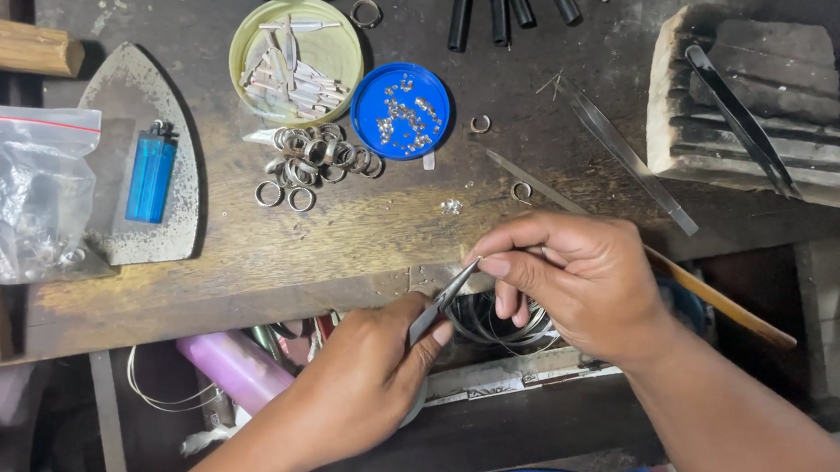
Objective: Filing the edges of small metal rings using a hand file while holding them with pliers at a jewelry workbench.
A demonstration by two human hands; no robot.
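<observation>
here the step in hand looks like fine jewellery work at the front edge of the wooden workbench (340, 240): the left hand (369, 372) is closed around a pair of slim steel tweezers (442, 303), thumb pressed on the shank, tips pointing up toward the right hand (576, 278). the right hand's thumb and forefinger are pressed together in a pinch just at the tweezer tips, on something too small to make out. under both hands lies a coil of thin silver wire (503, 327), in the open drawer below the bench edge.

by my judgement the move under way needs a steady, tiny grip right where fingers and tips meet.

the tweezers look narrow, dark grey and tapered. farther back sit a cluster of silver rings (316, 158), a blue lid of small silver bits (400, 110), and a blue lighter (151, 175) on a flat metal plate.
</observation>
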